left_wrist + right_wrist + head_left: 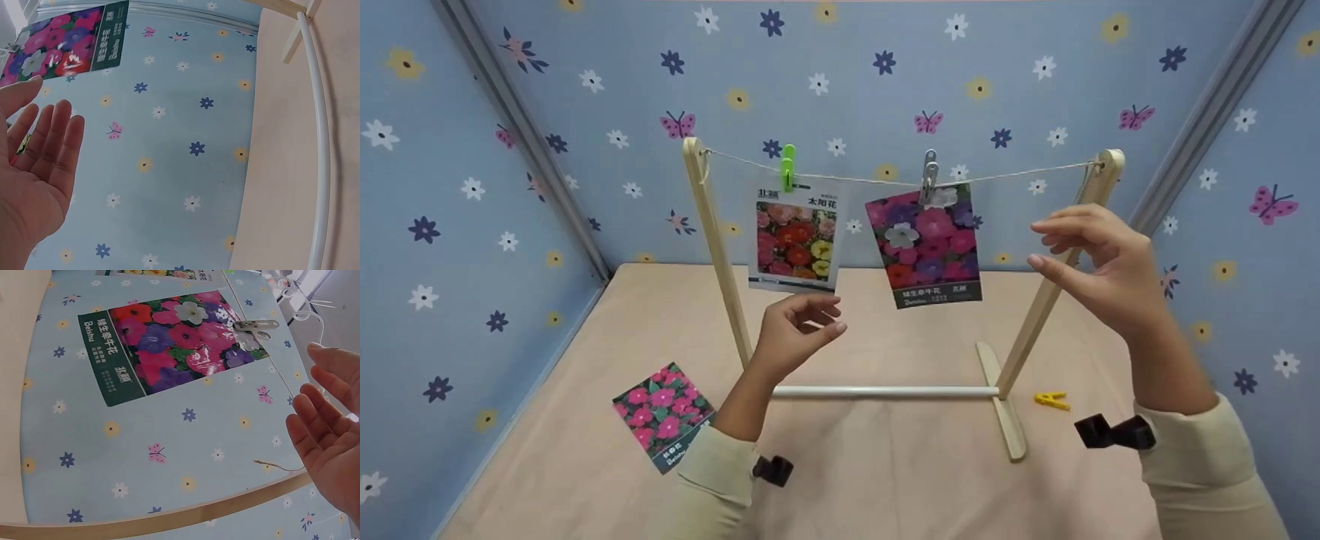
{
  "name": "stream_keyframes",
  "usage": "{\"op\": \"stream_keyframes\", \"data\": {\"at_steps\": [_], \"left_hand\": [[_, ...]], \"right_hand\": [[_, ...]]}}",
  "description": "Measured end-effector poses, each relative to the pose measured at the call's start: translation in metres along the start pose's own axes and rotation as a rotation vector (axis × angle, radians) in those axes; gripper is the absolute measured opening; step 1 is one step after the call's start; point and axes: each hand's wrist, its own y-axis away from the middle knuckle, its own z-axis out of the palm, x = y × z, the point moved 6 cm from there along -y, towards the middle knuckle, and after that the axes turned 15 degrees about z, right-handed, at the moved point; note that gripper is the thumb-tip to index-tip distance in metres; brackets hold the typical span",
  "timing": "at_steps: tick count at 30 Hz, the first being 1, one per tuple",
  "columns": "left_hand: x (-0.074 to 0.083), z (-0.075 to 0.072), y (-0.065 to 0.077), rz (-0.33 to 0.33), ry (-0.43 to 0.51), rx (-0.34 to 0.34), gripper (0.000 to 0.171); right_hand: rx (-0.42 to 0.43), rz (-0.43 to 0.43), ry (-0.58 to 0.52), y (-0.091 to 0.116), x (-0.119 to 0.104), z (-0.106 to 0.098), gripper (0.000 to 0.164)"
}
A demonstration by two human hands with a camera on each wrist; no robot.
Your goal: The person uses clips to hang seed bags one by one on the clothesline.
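Two flower seed packets hang from a string (1005, 175) tied between wooden posts. A green clothespin (788, 169) pins the white-bordered packet (795, 240); a metal clip (929, 176) holds the pink and purple packet (934, 247), which hangs tilted. My left hand (799, 330) is just below the white-bordered packet, fingers loosely bent and holding nothing. In the left wrist view its palm (34, 191) shows bare. To the right of the tilted packet, my right hand (1110, 262) is raised in front of the right post, fingers relaxed with a gap to the thumb.
A third packet with pink flowers (664, 416) lies on the table at the left, partly behind my left sleeve. Near the right foot (1005, 420) of the frame lies a yellow clothespin (1051, 400). A white rod (885, 391) joins the posts low down. Flower-patterned walls (885, 97) surround the table.
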Motion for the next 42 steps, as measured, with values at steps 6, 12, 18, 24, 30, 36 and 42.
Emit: {"op": "stream_keyframes", "data": {"at_steps": [6,12,18,24,30,36,42], "left_hand": [[0.000,-0.007,0.006,0.014,-0.009,-0.017,0.030],[0.005,-0.016,0.011,-0.013,0.008,-0.021,0.031],[0.022,-0.022,0.014,-0.014,-0.002,-0.081,0.036],[0.017,-0.031,0.021,-0.035,-0.007,-0.132,0.043],[0.015,-0.043,0.032,-0.013,-0.023,-0.144,0.043],[0.016,-0.055,0.046,-0.026,-0.046,-0.132,0.042],[0.013,-0.069,0.058,-0.066,-0.080,-0.076,0.036]], "right_hand": [[0.032,-0.011,-0.031,0.018,0.010,-0.005,0.035],[-0.042,-0.005,-0.001,0.034,0.020,-0.005,0.048],[-0.066,0.014,0.048,0.048,0.028,-0.004,0.057],[-0.070,0.045,0.055,0.061,0.037,-0.005,0.061],[-0.067,0.071,0.015,0.075,0.047,-0.008,0.065],[-0.050,0.125,0.040,0.087,0.059,-0.012,0.068],[-0.025,0.158,0.057,0.098,0.072,-0.016,0.068]]}}
